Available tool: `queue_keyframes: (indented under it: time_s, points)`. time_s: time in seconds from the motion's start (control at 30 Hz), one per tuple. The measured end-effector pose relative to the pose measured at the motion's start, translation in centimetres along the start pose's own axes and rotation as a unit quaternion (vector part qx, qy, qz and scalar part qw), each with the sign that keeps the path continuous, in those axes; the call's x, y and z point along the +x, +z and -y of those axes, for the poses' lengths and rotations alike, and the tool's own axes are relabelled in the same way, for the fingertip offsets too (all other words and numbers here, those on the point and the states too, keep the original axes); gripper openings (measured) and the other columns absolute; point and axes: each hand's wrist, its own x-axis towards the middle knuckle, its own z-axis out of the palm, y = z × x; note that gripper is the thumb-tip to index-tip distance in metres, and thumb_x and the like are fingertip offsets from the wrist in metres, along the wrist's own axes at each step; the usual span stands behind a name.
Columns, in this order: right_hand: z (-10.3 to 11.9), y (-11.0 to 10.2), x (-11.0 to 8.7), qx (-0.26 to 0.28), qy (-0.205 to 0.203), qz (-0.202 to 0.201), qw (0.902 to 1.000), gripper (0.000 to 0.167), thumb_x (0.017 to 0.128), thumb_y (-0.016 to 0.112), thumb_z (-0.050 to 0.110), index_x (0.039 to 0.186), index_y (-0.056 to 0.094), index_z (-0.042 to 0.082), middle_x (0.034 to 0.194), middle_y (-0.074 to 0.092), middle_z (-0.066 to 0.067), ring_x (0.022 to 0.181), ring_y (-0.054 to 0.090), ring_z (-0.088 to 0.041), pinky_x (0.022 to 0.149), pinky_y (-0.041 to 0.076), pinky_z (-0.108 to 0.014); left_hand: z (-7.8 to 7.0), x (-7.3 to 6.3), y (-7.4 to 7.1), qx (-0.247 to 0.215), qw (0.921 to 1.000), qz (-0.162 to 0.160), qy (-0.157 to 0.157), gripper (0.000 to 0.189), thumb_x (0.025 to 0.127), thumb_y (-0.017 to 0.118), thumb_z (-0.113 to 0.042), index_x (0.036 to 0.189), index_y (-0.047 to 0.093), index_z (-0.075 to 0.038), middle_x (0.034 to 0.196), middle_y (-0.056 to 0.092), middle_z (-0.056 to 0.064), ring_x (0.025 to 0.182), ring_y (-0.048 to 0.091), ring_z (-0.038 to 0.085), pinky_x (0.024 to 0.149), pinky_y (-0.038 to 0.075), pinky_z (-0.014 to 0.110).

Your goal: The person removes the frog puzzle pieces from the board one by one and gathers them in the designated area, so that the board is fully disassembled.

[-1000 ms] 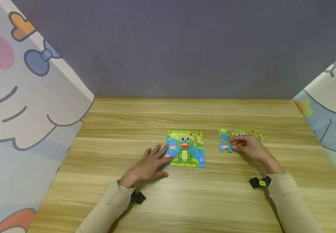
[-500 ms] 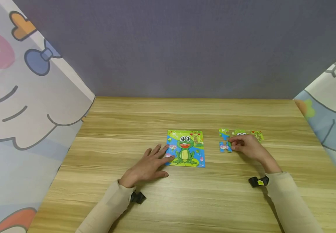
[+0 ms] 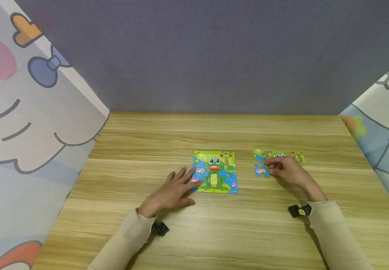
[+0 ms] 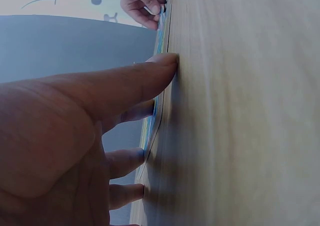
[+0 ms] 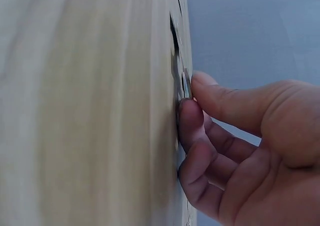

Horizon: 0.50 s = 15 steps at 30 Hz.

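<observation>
My left hand (image 3: 171, 191) lies with fingers spread at the left side of a square frog picture puzzle (image 3: 213, 180), two fingertips on its edge. In the left wrist view the thumb (image 4: 125, 83) is straight, its tip close to the tabletop. To the right, my right hand (image 3: 290, 170) pinches a blue jigsaw piece with pink flowers (image 3: 260, 171) by its right side, between thumb and forefinger. The right wrist view shows this jigsaw piece edge-on and slightly tilted, close over the table. The other right fingers are curled beneath.
Beyond the right hand lie a green-and-blue corner piece (image 3: 258, 153), a piece with the frog's eyes (image 3: 279, 154) and a piece with red apples (image 3: 297, 154). The hand partly covers these pieces. A grey partition (image 3: 221, 56) rises behind the wooden table (image 3: 167, 131); cartoon-printed walls flank it.
The pinched jigsaw piece has shifted only very slightly, in the right fingers. The left hand and the frog puzzle have stayed in place.
</observation>
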Motion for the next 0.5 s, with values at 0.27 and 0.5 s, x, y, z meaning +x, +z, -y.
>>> queue_keyframes:
  time_s: [0.27,0.5]
  points:
    - [0.3,-0.3,-0.1,-0.015,0.006,-0.002,0.9999,0.021,0.089,0.071,0.000,0.109,0.072,-0.004,0.094,0.073,-0.015,0.083,0.066,-0.014,0.070,0.053,-0.020,-0.1,0.0,0.0,0.001,1.0000,0.002,-0.003,0.065,0.094,0.067,-0.040,0.153,0.044,-0.023,0.168,0.016,0.018,0.154,0.016,0.048,0.115,0.021,0.073]
    - [2.0,-1.0,0.1,-0.011,0.015,-0.009,0.9998,0.028,0.094,0.068,0.010,0.120,0.069,-0.002,0.103,0.074,-0.018,0.089,0.069,-0.026,0.067,0.052,-0.022,-0.1,-0.1,-0.1,-0.003,1.0000,0.003,-0.004,0.065,0.094,0.067,-0.040,0.153,0.044,-0.023,0.168,0.016,0.018,0.154,0.016,0.048,0.115,0.021,0.073]
